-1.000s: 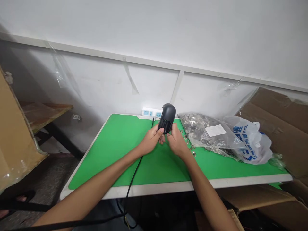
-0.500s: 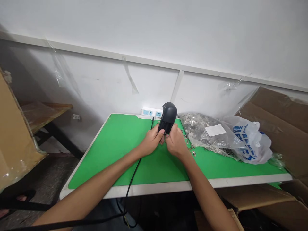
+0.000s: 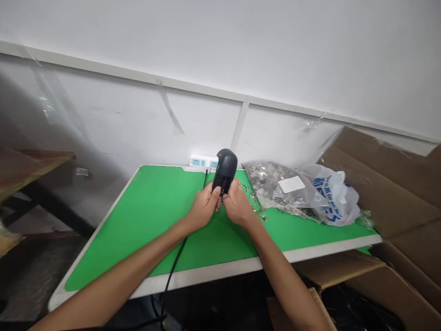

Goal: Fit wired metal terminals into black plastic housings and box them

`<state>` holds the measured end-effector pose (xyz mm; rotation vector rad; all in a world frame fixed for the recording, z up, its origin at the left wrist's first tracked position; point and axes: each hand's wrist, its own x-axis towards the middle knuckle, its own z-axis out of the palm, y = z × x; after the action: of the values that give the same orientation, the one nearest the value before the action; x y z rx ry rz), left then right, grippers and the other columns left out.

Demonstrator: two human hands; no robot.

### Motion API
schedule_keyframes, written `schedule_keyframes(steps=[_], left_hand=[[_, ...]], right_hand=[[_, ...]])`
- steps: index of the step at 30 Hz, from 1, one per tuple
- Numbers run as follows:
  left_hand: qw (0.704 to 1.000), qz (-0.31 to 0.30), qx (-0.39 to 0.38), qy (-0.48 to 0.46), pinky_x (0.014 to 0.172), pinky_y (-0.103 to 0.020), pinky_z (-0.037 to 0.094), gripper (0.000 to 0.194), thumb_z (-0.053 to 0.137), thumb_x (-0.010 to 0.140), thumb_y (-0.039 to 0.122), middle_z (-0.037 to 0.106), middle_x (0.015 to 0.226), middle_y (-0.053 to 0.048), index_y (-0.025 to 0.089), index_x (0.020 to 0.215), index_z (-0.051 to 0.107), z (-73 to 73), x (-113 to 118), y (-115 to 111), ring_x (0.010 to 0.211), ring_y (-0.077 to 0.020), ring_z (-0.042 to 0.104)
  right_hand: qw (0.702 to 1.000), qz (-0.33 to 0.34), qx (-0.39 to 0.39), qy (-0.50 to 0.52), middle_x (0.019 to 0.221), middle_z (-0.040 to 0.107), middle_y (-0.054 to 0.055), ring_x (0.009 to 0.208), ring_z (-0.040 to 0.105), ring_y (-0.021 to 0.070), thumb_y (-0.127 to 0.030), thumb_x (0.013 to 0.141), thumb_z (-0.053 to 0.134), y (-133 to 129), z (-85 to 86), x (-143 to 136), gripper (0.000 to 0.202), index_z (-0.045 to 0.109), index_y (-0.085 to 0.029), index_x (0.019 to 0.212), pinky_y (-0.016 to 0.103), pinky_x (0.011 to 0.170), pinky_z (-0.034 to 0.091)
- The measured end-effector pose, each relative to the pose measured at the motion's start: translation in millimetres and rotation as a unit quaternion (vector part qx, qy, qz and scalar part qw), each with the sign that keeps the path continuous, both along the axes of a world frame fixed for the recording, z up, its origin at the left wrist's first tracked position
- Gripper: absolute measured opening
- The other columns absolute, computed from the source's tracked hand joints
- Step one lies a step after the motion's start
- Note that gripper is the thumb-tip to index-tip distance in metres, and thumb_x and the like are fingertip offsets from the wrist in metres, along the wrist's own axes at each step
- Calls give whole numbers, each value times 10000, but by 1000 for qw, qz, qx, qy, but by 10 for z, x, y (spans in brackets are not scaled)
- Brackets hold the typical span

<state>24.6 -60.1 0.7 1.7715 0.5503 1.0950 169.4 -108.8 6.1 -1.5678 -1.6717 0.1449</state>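
Note:
Over the green-topped table (image 3: pixel 165 197) both hands hold a black plastic device (image 3: pixel 227 162) with a smooth rounded top; its exact kind does not show. My left hand (image 3: pixel 204 205) is closed around its lower left side, the thumb lying across the front. On the lower right, my right hand (image 3: pixel 237 203) grips it with fingers curled and thumb near the bottom edge. The device stands tilted slightly to the right, and the fingers hide its lower end. Small metal pieces (image 3: pixel 264 218) lie scattered just right of my right hand.
A clear bag (image 3: pixel 267 177) of metal parts bears a white label (image 3: pixel 291 184). Beside it rests a white plastic bag (image 3: pixel 339 197) with blue print. A power strip (image 3: pixel 196 162) with a black cable (image 3: pixel 175 262) sits by the wall. Open cardboard boxes (image 3: pixel 389 184) stand at right.
The whole view has shifted, so the table, hands and bags appear further left. Both hands keep their hold on the black device, with little change in its pose.

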Motion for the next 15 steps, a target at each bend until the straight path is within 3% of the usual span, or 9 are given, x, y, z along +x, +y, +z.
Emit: schedule_keyframes(steps=[9,15], left_hand=[[999,20,-31,-34,514,-252,403,535,475,1000,727,535,568,53,221,831,518,13,40,-71,487,-118,494],[998,32,-33,-34,519,-254,404,528,452,1009,723,529,563,60,221,858,521,-59,54,-64,484,-120,490]], right_hand=[[996,37,-54,66,819,679,44,738,641,296,-263,928,420,60,-37,-4,200,467,-257,1122,437,715,549],[996,33,-25,76,734,646,11,643,602,269,-271,911,434,102,-146,11,146,453,-266,1056,404,630,530]])
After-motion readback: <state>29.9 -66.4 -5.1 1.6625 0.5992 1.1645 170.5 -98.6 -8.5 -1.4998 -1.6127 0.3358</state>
